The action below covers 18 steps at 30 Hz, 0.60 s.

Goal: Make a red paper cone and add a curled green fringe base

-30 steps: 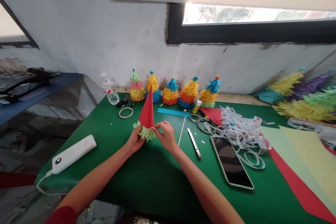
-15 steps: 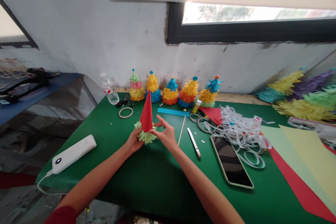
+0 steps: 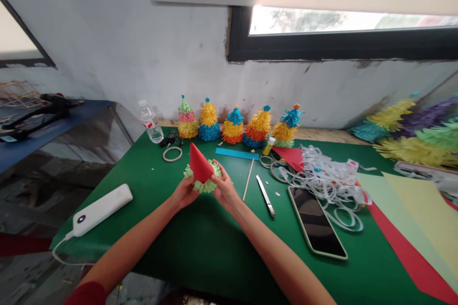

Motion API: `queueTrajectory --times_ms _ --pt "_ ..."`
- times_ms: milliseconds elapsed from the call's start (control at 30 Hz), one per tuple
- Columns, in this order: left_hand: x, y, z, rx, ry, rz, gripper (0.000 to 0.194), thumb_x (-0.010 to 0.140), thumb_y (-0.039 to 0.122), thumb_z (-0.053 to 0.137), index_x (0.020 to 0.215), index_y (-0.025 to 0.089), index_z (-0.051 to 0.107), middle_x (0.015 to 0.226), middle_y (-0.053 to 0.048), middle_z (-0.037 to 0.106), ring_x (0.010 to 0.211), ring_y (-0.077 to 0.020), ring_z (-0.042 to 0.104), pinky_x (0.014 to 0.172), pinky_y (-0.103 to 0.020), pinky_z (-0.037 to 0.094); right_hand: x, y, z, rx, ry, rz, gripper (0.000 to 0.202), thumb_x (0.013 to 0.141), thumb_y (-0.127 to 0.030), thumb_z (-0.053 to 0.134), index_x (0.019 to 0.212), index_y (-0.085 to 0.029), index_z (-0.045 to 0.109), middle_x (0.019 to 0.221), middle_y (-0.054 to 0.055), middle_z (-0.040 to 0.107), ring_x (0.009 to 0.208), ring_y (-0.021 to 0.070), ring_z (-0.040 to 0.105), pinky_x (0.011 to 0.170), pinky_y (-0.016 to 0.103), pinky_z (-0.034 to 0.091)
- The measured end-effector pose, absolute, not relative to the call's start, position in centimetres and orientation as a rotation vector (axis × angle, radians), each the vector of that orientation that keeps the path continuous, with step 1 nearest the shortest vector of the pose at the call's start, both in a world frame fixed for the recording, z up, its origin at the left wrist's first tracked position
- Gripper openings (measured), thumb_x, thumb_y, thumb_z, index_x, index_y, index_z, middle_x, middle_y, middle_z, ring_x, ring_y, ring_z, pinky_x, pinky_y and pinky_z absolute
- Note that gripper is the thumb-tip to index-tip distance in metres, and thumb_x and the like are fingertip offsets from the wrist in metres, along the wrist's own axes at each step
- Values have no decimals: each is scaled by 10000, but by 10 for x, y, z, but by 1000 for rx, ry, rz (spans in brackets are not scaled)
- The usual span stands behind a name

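Between my two hands is a red paper cone, its tip tilted up and to the left. A fringe of light green paper rings its base. My left hand grips the cone's lower left edge. On the other side, my right hand holds the base, thumb in front and fingers behind the fringe. The undersides of both hands and the inside of the cone are hidden.
Several fringed paper trees stand along the wall beside a water bottle. A utility knife, a thin stick, a phone and tangled white strips lie to the right. Left is a power bank.
The cone has tipped over, its point now lower and further left. My right hand, whose fingers were spread at the cone's side, has closed on the base.
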<state>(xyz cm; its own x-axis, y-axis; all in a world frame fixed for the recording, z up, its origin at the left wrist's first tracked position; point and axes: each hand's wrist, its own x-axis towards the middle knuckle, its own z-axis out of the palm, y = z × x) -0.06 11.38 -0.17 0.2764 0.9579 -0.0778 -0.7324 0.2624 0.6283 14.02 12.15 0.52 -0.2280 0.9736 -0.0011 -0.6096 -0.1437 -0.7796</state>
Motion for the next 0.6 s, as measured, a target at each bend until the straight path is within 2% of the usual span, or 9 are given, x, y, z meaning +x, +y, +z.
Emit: queueTrajectory --times_ms 100,200,333,467,600 --pt "-1 113 -1 505 497 1209 357 677 238 777 1012 189 664 1011 -53 727 912 -236 676 843 -351 504 141 121 7 -596 -766 1657 778 637 -412 794 1313 -293 429 941 23 705 816 212 696 720 342 567" --pt "0 113 0 501 497 1202 345 675 190 770 999 170 653 970 -56 730 860 -225 684 832 -350 506 143 120 9 -580 -785 1632 736 686 -450 744 1328 -309 413 1031 37 693 850 224 695 705 356 571" --pt "3 115 2 504 492 1259 360 665 235 805 979 129 663 928 -64 733 817 -201 686 785 -306 519 146 124 7 -636 -821 1577 689 742 -488 680 1344 -308 397 1029 37 694 851 218 697 718 365 572" --pt "8 117 0 509 495 1285 357 636 248 835 933 126 680 886 -51 738 776 -174 686 754 -259 524 148 131 0 -681 -751 1550 721 717 -467 711 1343 -316 388 939 14 702 781 201 695 702 353 572" --pt "9 119 -3 434 535 1298 262 714 244 772 933 134 679 927 -64 737 846 -195 686 828 -291 524 145 128 0 -670 -731 1577 726 728 -501 698 1351 -311 377 971 23 696 803 191 692 718 337 569"
